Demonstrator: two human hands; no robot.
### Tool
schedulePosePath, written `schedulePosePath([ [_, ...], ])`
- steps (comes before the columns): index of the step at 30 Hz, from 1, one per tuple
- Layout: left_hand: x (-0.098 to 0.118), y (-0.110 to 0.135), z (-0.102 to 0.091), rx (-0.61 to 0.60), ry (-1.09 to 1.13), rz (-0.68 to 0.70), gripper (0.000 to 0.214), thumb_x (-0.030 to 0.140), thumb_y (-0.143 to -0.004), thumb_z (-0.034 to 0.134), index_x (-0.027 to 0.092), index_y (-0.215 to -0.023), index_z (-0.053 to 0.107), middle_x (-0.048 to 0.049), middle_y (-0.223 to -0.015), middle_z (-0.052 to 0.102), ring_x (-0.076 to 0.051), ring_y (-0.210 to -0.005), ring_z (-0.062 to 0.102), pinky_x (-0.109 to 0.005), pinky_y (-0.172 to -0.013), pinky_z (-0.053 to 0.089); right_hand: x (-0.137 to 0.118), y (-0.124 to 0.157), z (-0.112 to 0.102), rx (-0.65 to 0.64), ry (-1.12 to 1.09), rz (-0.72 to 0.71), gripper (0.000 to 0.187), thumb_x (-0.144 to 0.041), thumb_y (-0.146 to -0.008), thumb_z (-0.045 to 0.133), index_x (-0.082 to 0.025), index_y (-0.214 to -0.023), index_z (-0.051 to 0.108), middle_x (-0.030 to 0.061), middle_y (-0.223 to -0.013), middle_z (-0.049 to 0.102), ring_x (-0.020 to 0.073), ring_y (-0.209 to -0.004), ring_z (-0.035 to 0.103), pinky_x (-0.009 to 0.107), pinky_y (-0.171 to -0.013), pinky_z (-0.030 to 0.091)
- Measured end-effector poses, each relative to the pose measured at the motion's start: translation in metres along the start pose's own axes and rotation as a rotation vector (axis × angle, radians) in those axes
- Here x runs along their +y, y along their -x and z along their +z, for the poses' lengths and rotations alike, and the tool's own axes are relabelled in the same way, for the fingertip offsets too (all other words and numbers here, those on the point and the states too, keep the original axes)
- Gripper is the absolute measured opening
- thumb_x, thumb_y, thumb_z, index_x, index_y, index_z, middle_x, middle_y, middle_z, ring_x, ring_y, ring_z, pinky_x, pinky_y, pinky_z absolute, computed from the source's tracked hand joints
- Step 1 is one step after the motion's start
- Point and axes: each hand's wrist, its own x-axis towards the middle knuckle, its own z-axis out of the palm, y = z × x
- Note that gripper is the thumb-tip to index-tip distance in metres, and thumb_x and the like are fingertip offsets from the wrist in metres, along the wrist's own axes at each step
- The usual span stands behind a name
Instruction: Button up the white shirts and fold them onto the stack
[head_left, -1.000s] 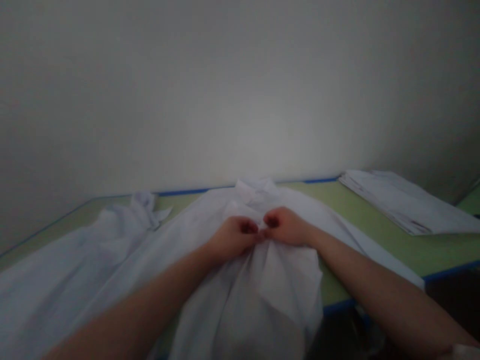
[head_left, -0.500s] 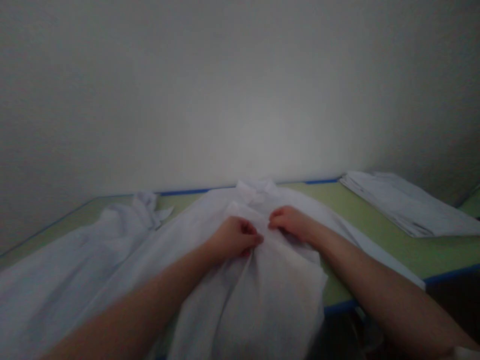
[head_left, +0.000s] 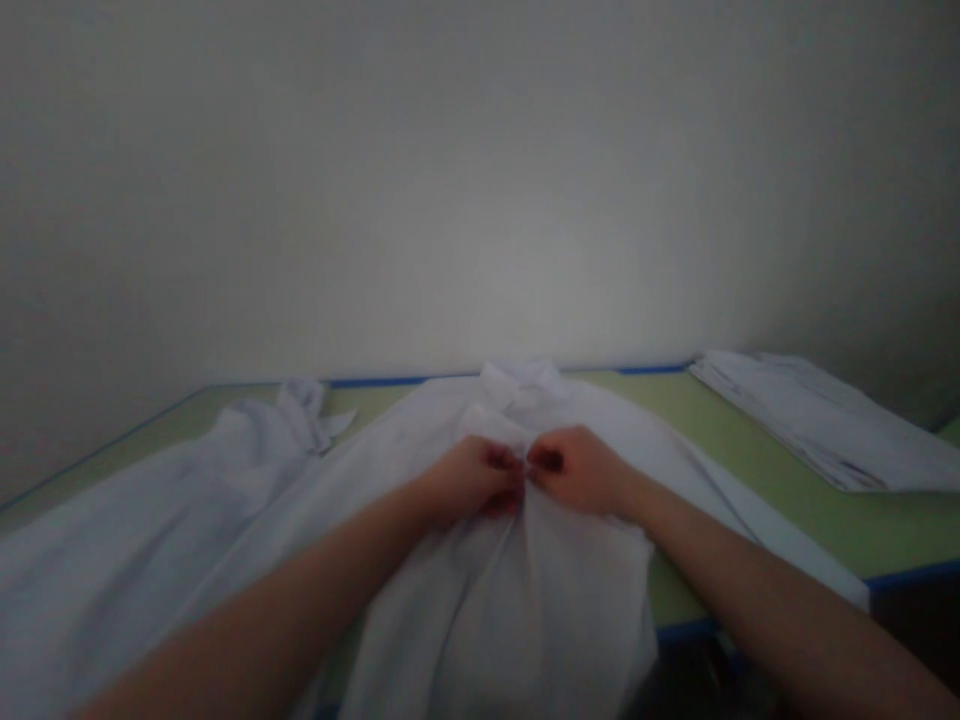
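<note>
A white collared shirt (head_left: 577, 580) lies spread on the green table (head_left: 810, 520), its collar toward the wall and its lower part hanging over the near edge. My left hand (head_left: 484, 475) is closed, pinching the front of the shirt along its middle. Right beside it, my right hand (head_left: 570, 465) is closed with thumb and fingertips on the same strip of cloth. The fingertips of both hands almost meet. Blur hides whether a button sits between them.
Another white garment (head_left: 187, 490) lies crumpled on the left of the table. At the back right is a stack of flat, folded white cloth (head_left: 832, 420). A pale wall (head_left: 480, 200) rises behind the table, whose edges are blue.
My right hand has come left and slightly down to the shirt's middle, and its fingers have closed on the cloth beside my left hand. The left hand has barely moved.
</note>
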Motion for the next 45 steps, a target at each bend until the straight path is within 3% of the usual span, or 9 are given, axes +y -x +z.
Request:
schedulePosePath([
  [10, 0.0, 0.0, -0.001, -0.029, 0.027, -0.005, 0.017, 0.03, -0.068, 0.057, 0.013, -0.07, 0.056, -0.0028, -0.062, 0.061, -0.013, -0.054, 0.058, -0.021, -0.046, 0.042, 0.003, -0.001, -0.001, -0.058, -0.015, 0.029, 0.014, -0.022, -0.072, 0.054, -0.017, -0.073, 0.067, -0.0011, -0.063, 0.062, 0.0087, -0.057, 0.052, 0.02, -0.055, 0.035],
  [19, -0.001, 0.001, -0.001, -0.032, -0.065, 0.043, 0.013, 0.026, -0.068, 0.053, 0.014, -0.071, 0.057, -0.0017, -0.06, 0.06, -0.012, -0.052, 0.056, -0.022, -0.047, 0.042, 0.004, 0.0, -0.017, -0.275, -0.088, -0.104, 0.02, -0.019, -0.077, 0.049, -0.019, -0.082, 0.068, -0.0023, -0.073, 0.065, 0.0107, -0.069, 0.057, 0.02, -0.063, 0.039],
  [27, -0.003, 0.002, -0.002, -0.057, -0.141, 0.112, 0.012, 0.026, -0.068, 0.052, 0.014, -0.069, 0.056, -0.0012, -0.061, 0.059, -0.011, -0.05, 0.053, -0.021, -0.046, 0.038, 0.007, -0.001, -0.007, -0.158, 0.051, -0.087, 0.016, -0.029, -0.074, 0.058, -0.02, -0.081, 0.069, -0.0017, -0.07, 0.066, 0.0094, -0.062, 0.056, 0.02, -0.06, 0.037],
  [35, -0.006, 0.0, 0.0, -0.017, -0.027, 0.074, 0.018, 0.033, -0.069, 0.055, 0.015, -0.07, 0.054, 0.0004, -0.058, 0.056, -0.009, -0.048, 0.05, -0.021, -0.047, 0.037, 0.007, -0.001, -0.004, -0.107, 0.109, -0.106, 0.018, -0.03, -0.076, 0.056, -0.022, -0.085, 0.07, 0.0007, -0.075, 0.068, 0.0116, -0.067, 0.058, 0.022, -0.064, 0.036],
  [40, -0.013, -0.004, 0.003, 0.039, -0.001, 0.035, 0.016, 0.032, -0.069, 0.053, 0.016, -0.065, 0.049, 0.0032, -0.048, 0.049, -0.009, -0.041, 0.045, -0.021, -0.042, 0.031, 0.006, -0.001, -0.001, -0.096, 0.068, -0.067, 0.02, -0.035, -0.075, 0.058, -0.02, -0.08, 0.07, 0.0011, -0.07, 0.066, 0.0107, -0.063, 0.056, 0.021, -0.061, 0.035],
  [45, -0.009, -0.003, 0.004, 0.068, -0.066, 0.022, 0.014, 0.03, -0.069, 0.051, 0.018, -0.066, 0.046, 0.0042, -0.048, 0.047, -0.009, -0.041, 0.043, -0.021, -0.043, 0.03, 0.005, -0.002, 0.0, -0.078, -0.04, 0.05, 0.01, -0.025, -0.068, 0.061, -0.017, -0.073, 0.066, -0.001, -0.063, 0.062, 0.0081, -0.054, 0.051, 0.019, -0.053, 0.035],
])
